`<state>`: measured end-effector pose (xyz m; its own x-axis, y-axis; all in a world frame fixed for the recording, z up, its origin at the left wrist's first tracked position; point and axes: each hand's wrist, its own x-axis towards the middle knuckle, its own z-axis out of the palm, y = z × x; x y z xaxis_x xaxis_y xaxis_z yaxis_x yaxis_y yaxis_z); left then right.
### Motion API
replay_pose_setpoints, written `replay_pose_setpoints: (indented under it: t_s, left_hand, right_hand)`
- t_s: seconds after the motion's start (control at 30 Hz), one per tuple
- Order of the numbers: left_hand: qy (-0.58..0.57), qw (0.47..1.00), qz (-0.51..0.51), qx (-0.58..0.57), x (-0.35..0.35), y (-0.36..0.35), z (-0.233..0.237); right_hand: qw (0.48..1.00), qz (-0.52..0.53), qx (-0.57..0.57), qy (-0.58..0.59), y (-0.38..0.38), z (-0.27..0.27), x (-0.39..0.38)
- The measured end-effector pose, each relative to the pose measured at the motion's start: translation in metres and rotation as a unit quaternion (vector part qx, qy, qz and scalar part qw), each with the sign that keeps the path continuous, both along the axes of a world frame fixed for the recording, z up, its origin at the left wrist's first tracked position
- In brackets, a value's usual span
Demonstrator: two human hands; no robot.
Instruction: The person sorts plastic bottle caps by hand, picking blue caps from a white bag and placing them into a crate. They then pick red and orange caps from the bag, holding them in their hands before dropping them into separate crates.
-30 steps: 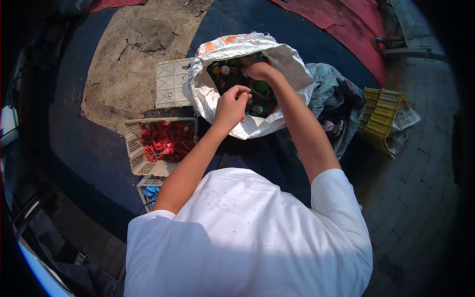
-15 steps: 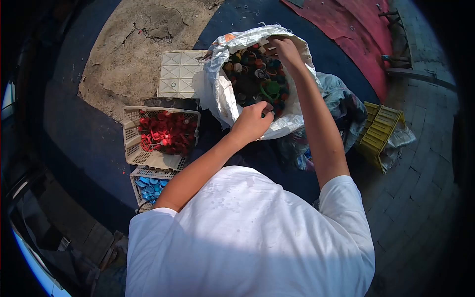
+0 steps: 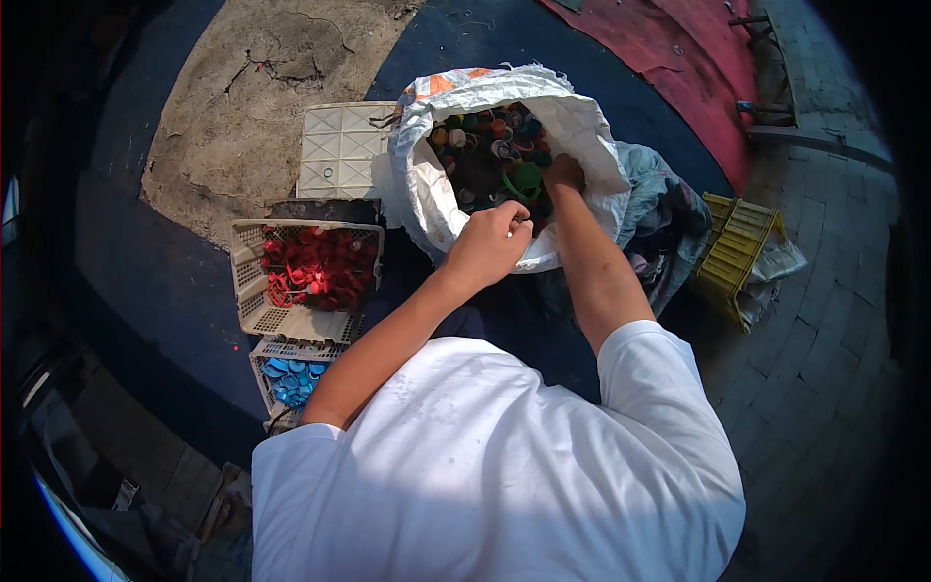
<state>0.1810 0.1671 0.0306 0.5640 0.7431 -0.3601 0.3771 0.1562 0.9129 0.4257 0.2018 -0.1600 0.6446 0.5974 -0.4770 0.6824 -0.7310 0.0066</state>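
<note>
A white woven sack (image 3: 601, 145) stands wide open in front of me, its rim folded outward. Inside it lie many small mixed-colour plastic caps (image 3: 472, 139). A larger green ring-like plastic piece (image 3: 525, 180) rests among them. My left hand (image 3: 488, 241) is over the near rim with its fingers curled closed. A small pale spot shows at its fingertips, too small to name. Down inside the sack, my right hand (image 3: 564, 177) is in shade at the right inner wall, close to the green piece. Its fingers are hidden from view.
To the left stands a crate (image 3: 249, 276) of red plastic pieces (image 3: 325, 267), beside a smaller crate of blue caps (image 3: 294, 380). Behind them is an upturned white crate (image 3: 339, 145). At right are a stuffed plastic bag (image 3: 669, 209) and a yellow crate (image 3: 737, 247).
My right hand has moved from the sack's far rim down and nearer, into the sack beside the green piece. The left hand stays at the near rim; the dark item at its fingertips no longer shows.
</note>
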Motion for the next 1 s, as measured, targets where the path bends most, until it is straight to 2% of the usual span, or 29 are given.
replay_pose_setpoints:
  t_s: [0.07, 0.17, 0.23, 0.33, 0.43, 0.47, 0.53, 0.63, 0.7, 0.77, 0.87, 0.9, 0.97, 1.0]
  left_hand:
    - [-0.017, 1.000, 0.004, 0.022, 0.001, -0.001, -0.007]
    - [0.000, 0.999, -0.004, -0.038, 0.001, 0.005, 0.002]
    - [-0.040, 0.990, 0.029, -0.130, 0.000, 0.009, 0.003]
    - [-0.152, 0.936, 0.103, -0.301, -0.001, 0.018, -0.008]
    - [-0.219, 0.888, 0.176, -0.364, -0.004, 0.034, -0.008]
    - [-0.244, 0.864, 0.208, -0.387, -0.004, 0.037, -0.012]
    - [-0.283, 0.817, 0.260, -0.430, -0.004, 0.046, -0.018]
    - [-0.271, 0.828, 0.289, -0.397, 0.001, 0.057, -0.024]
    - [-0.250, 0.849, 0.288, -0.365, 0.006, 0.060, -0.032]
    - [-0.263, 0.837, 0.288, -0.383, 0.012, 0.060, -0.036]
    - [-0.313, 0.804, 0.265, -0.430, 0.020, 0.059, -0.036]
    - [-0.344, 0.782, 0.254, -0.453, 0.022, 0.058, -0.030]
    - [-0.392, 0.742, 0.227, -0.494, 0.025, 0.055, -0.024]
    - [-0.391, 0.743, 0.228, -0.494, 0.025, 0.053, -0.024]
  right_hand:
    - [1.000, 0.005, 0.005, -0.005, 0.000, 0.001, 0.002]
    - [1.000, 0.010, 0.009, -0.004, -0.002, 0.009, 0.000]
    - [1.000, 0.006, 0.024, -0.009, -0.002, 0.010, -0.001]
    - [0.999, -0.016, 0.025, 0.023, 0.003, 0.030, -0.016]
    - [0.992, -0.050, 0.081, 0.086, 0.005, 0.039, -0.020]
    - [0.971, -0.095, 0.142, 0.169, -0.001, 0.044, -0.023]
    - [0.890, -0.178, 0.261, 0.328, -0.014, 0.108, -0.050]
    - [0.746, -0.234, 0.341, 0.522, -0.034, 0.148, -0.065]
    - [0.747, -0.208, 0.354, 0.523, -0.041, 0.172, -0.074]
    - [0.748, -0.173, 0.370, 0.524, -0.047, 0.191, -0.083]
    - [0.807, -0.063, 0.418, 0.412, -0.058, 0.211, -0.100]
    - [0.829, 0.029, 0.449, 0.331, -0.062, 0.211, -0.103]
    - [0.849, 0.139, 0.445, 0.249, -0.070, 0.217, -0.110]
    - [0.853, 0.194, 0.438, 0.204, -0.072, 0.221, -0.112]
